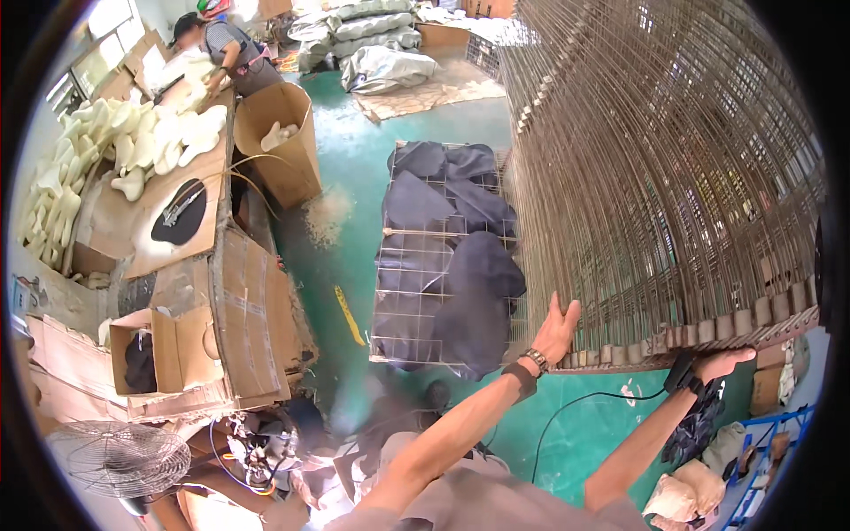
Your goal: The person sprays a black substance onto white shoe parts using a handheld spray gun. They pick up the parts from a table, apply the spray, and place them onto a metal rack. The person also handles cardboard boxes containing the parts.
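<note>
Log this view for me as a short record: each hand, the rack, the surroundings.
Left hand: fingers spread at the near left corner of the stacked wire shelves; contact unclear
Right hand: open, at the shelves' near edge, right of the left hand
Wire grid: dark pieces on top, more visible through it
Bench: heaped pale shapes
Far left: another person, leaning over the bench

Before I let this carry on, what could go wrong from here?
The left hand is right against the wire racks, so bare fingers might get pinched. Near the right hand, the slack black cable could snag on the racks' lower edge.
</note>
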The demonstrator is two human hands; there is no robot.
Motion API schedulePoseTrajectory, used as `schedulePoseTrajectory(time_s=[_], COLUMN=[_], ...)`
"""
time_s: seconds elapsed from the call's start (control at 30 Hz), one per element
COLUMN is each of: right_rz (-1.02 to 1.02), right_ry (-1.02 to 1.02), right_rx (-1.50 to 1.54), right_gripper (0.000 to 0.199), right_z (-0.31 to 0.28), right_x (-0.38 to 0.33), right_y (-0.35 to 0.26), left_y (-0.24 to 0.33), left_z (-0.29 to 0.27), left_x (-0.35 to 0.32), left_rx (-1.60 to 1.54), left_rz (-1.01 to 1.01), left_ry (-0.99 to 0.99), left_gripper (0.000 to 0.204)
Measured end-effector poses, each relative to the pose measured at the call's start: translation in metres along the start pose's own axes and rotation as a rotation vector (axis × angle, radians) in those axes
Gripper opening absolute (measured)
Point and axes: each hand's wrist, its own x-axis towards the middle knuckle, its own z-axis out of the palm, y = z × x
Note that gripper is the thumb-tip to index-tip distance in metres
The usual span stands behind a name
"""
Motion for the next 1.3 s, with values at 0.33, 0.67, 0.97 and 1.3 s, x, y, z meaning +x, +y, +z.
schedulePoseTrajectory(time_s=[0.33,0.67,0.97,1.3], right_rz=[-0.148,0.252,-0.083,0.452], right_ry=[-0.193,-1.808,-2.27,-1.983], right_rx=[0.053,-1.333,-0.996,-1.002], right_gripper=[0.067,0.038,0.04,0.029], right_z=[-0.041,-0.239,-0.103,0.064], right_x=[0.002,-0.421,-0.632,-0.704], right_y=[0.1,0.361,0.297,0.238], left_y=[-0.017,-0.027,-0.034,-0.126], left_z=[-0.11,-0.371,-0.674,-0.815], left_x=[-0.035,-0.104,-0.266,-0.325], left_rx=[0.341,0.443,0.372,-0.137], left_rz=[0.074,0.002,-0.225,-0.251], left_ry=[-0.017,-0.27,0.743,1.316], left_gripper=[0.094,0.06,0.048,0.026])
